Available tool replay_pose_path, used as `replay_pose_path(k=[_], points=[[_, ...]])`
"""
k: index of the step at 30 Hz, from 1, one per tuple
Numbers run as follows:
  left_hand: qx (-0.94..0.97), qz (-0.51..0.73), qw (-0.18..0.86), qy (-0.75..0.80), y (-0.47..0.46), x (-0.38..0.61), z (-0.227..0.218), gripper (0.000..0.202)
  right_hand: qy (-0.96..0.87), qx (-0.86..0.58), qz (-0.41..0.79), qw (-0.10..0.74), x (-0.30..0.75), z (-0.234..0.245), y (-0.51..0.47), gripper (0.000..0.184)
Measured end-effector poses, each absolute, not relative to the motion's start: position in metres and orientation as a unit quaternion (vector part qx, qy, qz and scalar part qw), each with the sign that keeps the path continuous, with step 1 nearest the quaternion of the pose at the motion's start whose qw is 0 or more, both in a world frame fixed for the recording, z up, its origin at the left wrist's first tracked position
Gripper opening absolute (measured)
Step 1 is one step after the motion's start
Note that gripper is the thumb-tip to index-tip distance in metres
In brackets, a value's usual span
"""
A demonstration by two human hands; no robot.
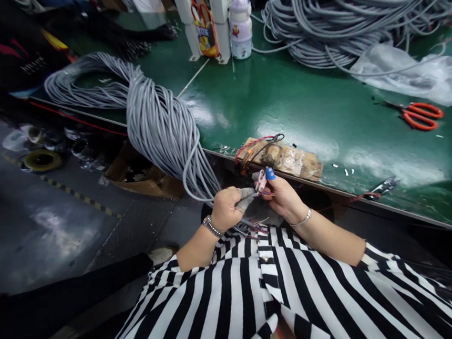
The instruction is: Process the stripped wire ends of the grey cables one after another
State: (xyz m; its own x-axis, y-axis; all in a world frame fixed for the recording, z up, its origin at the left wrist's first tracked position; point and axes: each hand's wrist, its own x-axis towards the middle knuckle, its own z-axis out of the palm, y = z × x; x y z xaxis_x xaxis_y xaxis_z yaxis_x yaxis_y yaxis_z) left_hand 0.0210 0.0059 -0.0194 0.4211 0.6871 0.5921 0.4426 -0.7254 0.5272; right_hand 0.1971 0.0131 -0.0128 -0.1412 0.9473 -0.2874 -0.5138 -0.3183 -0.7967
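My left hand [226, 210], its fingers wrapped in tape, is closed round the end of a grey cable, close to my lap. My right hand [286, 200] wears a blue cover [270, 174] on the thumb tip and pinches thin coloured wires [266, 192] that come out of that end. A small pinkish piece [261, 180] shows between the two hands; its kind is unclear. More stripped cable ends [259, 226] hang just below my hands. A large grey cable bundle [162, 117] drapes over the table edge to the left.
On the green table [283, 96], a taped wooden block [294, 162] lies at the near edge. Orange-handled scissors [421, 114], small cutters [382, 188] and a plastic bag [411, 71] are to the right. A bottle [241, 28] and a cable coil [335, 17] stand behind. Below left is a cardboard box [143, 174].
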Motion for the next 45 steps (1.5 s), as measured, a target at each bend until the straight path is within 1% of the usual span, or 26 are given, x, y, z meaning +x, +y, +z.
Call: replay_pose_path(k=[6,15,20,24,26,28,30,32,34,36,37,39,41,43,45], points=[[0.837,0.412,0.139,0.332,0.003,0.022,-0.017,0.019,-0.247,-0.402,0.723,0.505,0.195,-0.01,0.011,0.06],[0.839,0.415,0.149,0.32,-0.019,0.008,-0.012,0.019,-0.206,-0.409,0.746,0.484,0.205,-0.021,0.007,0.066],[0.841,0.425,0.131,0.309,-0.038,-0.005,-0.016,0.022,-0.243,-0.422,0.739,0.465,0.211,-0.023,0.001,0.066],[0.836,0.43,0.121,0.317,-0.04,-0.009,-0.027,0.023,-0.331,-0.436,0.702,0.455,0.218,-0.029,-0.009,0.067],[0.846,0.399,0.121,0.332,-0.036,-0.009,-0.034,0.023,-0.389,-0.454,0.651,0.468,0.226,-0.027,-0.017,0.068],[0.864,0.343,0.138,0.341,-0.032,-0.01,-0.041,0.025,-0.456,-0.483,0.568,0.485,0.239,-0.018,-0.023,0.068],[0.873,0.304,0.162,0.345,-0.029,-0.012,-0.045,0.031,-0.526,-0.528,0.453,0.489,0.26,-0.003,-0.025,0.067],[0.858,0.312,0.173,0.369,-0.03,-0.018,-0.049,0.034,-0.58,-0.593,0.303,0.47,0.287,0.013,-0.019,0.057],[0.822,0.351,0.164,0.418,-0.033,-0.025,-0.051,0.031,-0.619,-0.659,0.136,0.406,0.319,0.028,-0.007,0.043],[0.782,0.387,0.143,0.468,-0.038,-0.032,-0.052,0.026,-0.634,-0.711,0.013,0.305,0.349,0.037,0.009,0.039],[0.766,0.4,0.131,0.486,-0.041,-0.035,-0.053,0.025,-0.624,-0.74,-0.027,0.249,0.363,0.039,0.017,0.039],[0.748,0.414,0.114,0.506,-0.047,-0.04,-0.053,0.023,-0.593,-0.787,-0.074,0.151,0.383,0.041,0.027,0.04],[0.746,0.418,0.107,0.507,-0.053,-0.043,-0.053,0.023,-0.585,-0.8,-0.095,0.088,0.394,0.038,0.03,0.042],[0.747,0.422,0.103,0.503,-0.058,-0.044,-0.054,0.022,-0.603,-0.788,-0.106,0.065,0.397,0.032,0.029,0.043],[0.748,0.428,0.1,0.498,-0.063,-0.045,-0.055,0.021,-0.63,-0.767,-0.105,0.062,0.396,0.025,0.026,0.043]])
